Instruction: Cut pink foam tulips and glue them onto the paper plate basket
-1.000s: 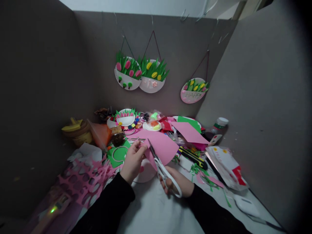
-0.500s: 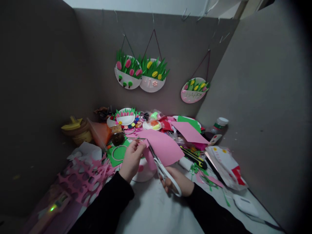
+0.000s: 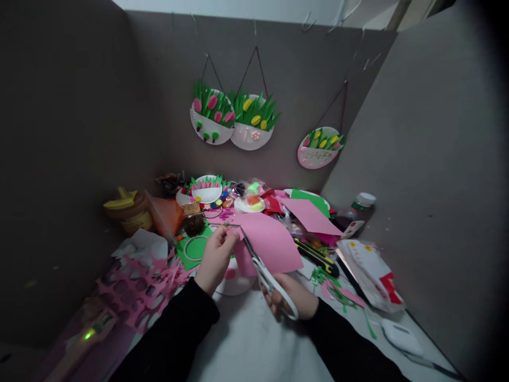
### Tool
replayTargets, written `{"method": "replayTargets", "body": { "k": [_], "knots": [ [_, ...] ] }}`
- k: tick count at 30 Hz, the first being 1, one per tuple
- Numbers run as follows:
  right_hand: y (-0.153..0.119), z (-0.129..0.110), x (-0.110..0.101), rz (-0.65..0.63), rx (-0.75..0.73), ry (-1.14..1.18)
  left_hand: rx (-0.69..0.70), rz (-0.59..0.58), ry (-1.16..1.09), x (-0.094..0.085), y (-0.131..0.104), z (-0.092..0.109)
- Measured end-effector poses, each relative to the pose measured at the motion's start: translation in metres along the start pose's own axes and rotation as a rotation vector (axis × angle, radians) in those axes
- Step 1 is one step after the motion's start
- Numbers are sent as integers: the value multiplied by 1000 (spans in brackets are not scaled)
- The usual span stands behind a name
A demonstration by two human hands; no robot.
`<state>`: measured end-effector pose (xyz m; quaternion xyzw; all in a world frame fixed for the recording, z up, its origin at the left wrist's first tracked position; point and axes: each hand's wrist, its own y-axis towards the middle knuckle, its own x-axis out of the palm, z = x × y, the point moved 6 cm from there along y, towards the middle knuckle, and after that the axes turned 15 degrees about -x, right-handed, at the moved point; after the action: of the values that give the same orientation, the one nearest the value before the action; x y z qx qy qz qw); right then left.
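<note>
A curved sheet of pink paper is pinched at its left edge by my left hand. My right hand is wrapped round the handles of white-handled scissors. The dark blades point up and left and lie against the paper close to my left fingertips. Below the sheet, a white paper plate with a pink spot rests on the table, partly hidden by the paper and my left hand.
Pink paper scraps lie at the left beside a yellow pot. A yellow-black cutter, a plastic packet and a bottle are at the right. Decorated plates hang on the grey back panel.
The whole view has shifted slightly. My hands, the scissors and the pink sheet keep nearly the same positions relative to each other.
</note>
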<state>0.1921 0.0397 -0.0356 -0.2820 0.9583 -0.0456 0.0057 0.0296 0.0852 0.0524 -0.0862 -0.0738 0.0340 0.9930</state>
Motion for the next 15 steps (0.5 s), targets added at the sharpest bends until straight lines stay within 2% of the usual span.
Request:
{"method": "replayTargets", "body": {
  "k": [3, 6, 8, 9, 12, 15],
  "knots": [
    [1, 2, 2, -11, 27, 30, 107, 39, -18, -1, -4, 6],
    [3, 0, 2, 37, 12, 22, 295, 253, -43, -11, -15, 13],
    [4, -4, 0, 83, -28, 14, 329, 329, 20, -12, -20, 13],
    [5, -6, -1, 97, -42, 11, 306, 308, 77, -9, -20, 11],
    [5, -8, -1, 102, -49, 2, 148, 123, 205, 6, -14, 0],
    [5, -5, 1, 83, -26, 6, 20, 57, 118, 11, -10, -8]
  ]
}}
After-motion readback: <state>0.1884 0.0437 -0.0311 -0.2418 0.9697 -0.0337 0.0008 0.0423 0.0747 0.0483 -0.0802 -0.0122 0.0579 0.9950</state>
